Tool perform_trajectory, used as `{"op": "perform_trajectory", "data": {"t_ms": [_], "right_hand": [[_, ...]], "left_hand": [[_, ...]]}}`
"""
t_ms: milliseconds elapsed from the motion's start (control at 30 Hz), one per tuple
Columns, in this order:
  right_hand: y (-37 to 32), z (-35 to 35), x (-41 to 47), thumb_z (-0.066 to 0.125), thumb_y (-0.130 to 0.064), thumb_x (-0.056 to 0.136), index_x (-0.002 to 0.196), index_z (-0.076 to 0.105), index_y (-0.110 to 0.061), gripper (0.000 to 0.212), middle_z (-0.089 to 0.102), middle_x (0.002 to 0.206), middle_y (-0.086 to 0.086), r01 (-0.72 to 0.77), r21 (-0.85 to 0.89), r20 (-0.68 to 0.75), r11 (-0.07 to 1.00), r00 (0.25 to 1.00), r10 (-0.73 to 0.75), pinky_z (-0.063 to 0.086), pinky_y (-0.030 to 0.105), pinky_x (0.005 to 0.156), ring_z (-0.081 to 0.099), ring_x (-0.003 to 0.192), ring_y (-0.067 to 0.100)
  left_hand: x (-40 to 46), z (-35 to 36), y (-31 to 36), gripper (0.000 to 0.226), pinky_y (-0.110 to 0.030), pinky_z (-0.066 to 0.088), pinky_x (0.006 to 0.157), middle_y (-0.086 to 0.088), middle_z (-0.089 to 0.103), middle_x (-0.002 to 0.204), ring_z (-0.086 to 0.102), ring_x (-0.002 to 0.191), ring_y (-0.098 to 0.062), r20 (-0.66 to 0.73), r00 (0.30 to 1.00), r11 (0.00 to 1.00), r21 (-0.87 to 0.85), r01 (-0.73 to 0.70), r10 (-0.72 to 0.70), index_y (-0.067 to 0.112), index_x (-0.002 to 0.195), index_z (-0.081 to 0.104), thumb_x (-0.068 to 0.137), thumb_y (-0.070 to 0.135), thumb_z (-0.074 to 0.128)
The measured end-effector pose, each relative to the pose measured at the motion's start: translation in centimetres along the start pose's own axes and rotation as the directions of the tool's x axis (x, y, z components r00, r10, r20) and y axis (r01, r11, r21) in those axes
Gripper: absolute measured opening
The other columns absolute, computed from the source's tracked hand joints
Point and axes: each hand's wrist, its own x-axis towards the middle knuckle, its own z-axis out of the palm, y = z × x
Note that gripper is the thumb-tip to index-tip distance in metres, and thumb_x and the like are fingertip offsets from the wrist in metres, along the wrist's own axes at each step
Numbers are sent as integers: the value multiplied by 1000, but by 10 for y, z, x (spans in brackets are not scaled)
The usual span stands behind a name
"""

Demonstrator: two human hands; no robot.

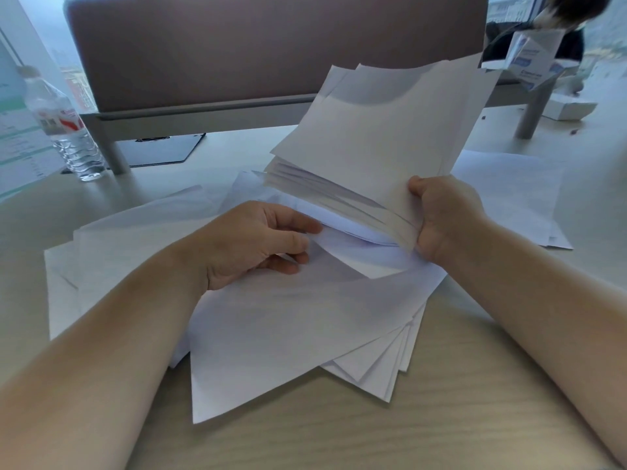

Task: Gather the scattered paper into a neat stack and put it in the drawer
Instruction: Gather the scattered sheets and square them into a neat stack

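Observation:
My right hand (441, 218) grips the near corner of a thick, uneven bundle of white paper (383, 137), which is tilted up off the desk. My left hand (258, 242) pinches the edge of a loose sheet (342, 249) just under that bundle. Below both hands lies a fanned pile of white sheets (298, 330) on the wooden desk (424, 429). More sheets spread out to the left (112, 245), and others lie flat to the right (509, 191). No drawer is in view.
A plastic water bottle (64, 127) stands at the back left beside a printed leaflet (17, 144). A black clipboard (159, 147) lies under a grey-brown divider panel (271, 49) on metal legs. White boxes (539, 59) sit at the back right.

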Motion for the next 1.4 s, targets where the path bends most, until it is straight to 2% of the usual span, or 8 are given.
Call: {"op": "perform_trajectory", "data": {"t_ms": [233,400,567,733,900,1067,1200,1400], "right_hand": [[-3,0,-4,61,-3,95,114,66,-22,27,74,99,2,-26,10,12,1000,1000,26,63,50,66,72,81,25],[-6,-1,-6,61,-7,97,113,64,-26,25,72,98,0,-57,-7,19,998,998,57,60,43,51,70,79,24],[-6,0,-9,60,-8,98,112,63,-27,24,72,102,1,-50,-14,30,999,998,51,62,51,64,71,86,28],[-5,0,-9,56,-5,99,99,60,-28,23,70,101,0,-31,-22,53,999,998,33,61,45,65,69,86,26],[-4,0,-10,54,-4,99,96,61,-28,25,71,99,-1,-32,-27,75,999,997,34,62,50,65,70,85,26],[-3,2,-11,56,-3,99,106,63,-27,25,71,99,1,-29,-32,67,999,997,31,62,51,63,70,81,25],[-5,2,-11,57,-5,99,112,62,-27,26,71,101,2,-28,-40,63,999,998,31,62,53,63,70,84,26],[-2,2,-10,55,-6,100,104,62,-27,23,71,103,3,-23,-40,69,999,997,26,62,52,69,70,88,28]], "left_hand": [[3,-3,4,11,-45,65,83,-10,78,87,67,71,-18,-257,962,995,14,-95,96,5,98,80,92,14,76],[9,-29,4,33,-47,65,81,-7,79,84,75,80,-27,-485,868,991,-125,50,-105,8,82,78,93,39,73],[4,-55,0,27,-45,65,80,-17,78,84,76,85,-38,-584,805,965,135,224,-105,6,80,76,85,31,83],[-3,-62,0,32,-32,52,61,-16,66,71,58,64,-29,-549,813,830,350,434,-194,0,83,72,91,31,74],[-9,-82,-2,53,-43,58,86,-14,67,109,69,90,-38,-681,726,563,566,602,-91,11,111,61,86,57,55],[-6,-87,-8,67,-53,65,73,-11,71,101,74,80,-34,-680,708,811,297,503,-190,10,111,64,66,60,64],[8,-89,-17,71,-57,63,82,-12,77,99,75,88,-37,-662,716,925,91,368,-219,14,103,68,48,58,71],[4,-72,-3,33,-40,47,76,-14,70,96,66,89,-35,-697,717,917,270,293,-24,8,93,68,84,39,74]]}}
